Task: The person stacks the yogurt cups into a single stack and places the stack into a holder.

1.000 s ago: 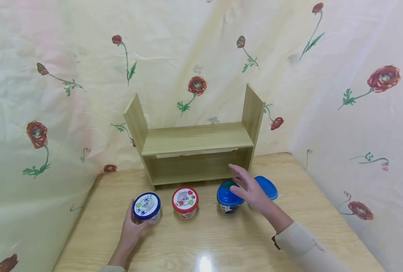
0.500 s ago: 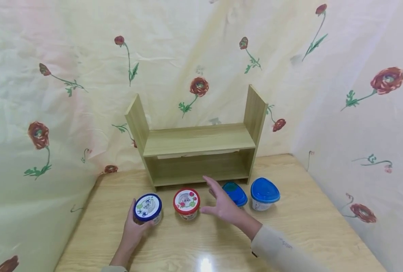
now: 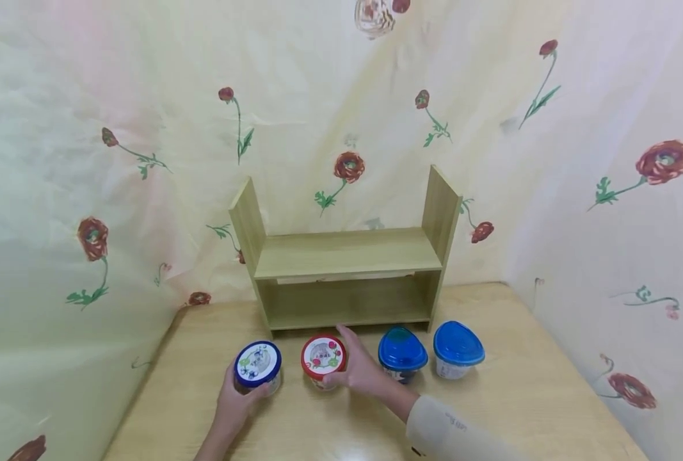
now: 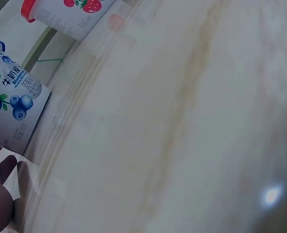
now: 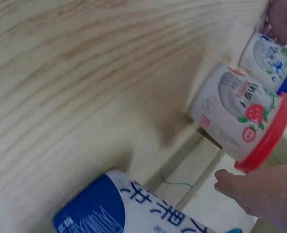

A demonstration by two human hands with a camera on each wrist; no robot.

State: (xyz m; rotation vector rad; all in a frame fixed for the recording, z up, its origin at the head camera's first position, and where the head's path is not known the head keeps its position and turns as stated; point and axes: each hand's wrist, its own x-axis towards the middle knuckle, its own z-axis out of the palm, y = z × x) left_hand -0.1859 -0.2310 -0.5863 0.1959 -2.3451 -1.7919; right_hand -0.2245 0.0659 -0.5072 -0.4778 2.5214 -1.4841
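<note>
We grip the leftmost blueberry tub [image 3: 257, 363] in our left hand [image 3: 233, 402], our right hand [image 3: 365, 372] spread at the right of the strawberry tub [image 3: 321, 356].

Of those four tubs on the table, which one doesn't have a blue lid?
The strawberry tub, second from the left, by the right hand. Its lid is red; those on the blueberry tub and the two tubs farther right are blue.

Four tubs [image 3: 321, 355] stand in a row on the table [image 3: 531, 390] before the shelf [image 3: 349, 253].
</note>
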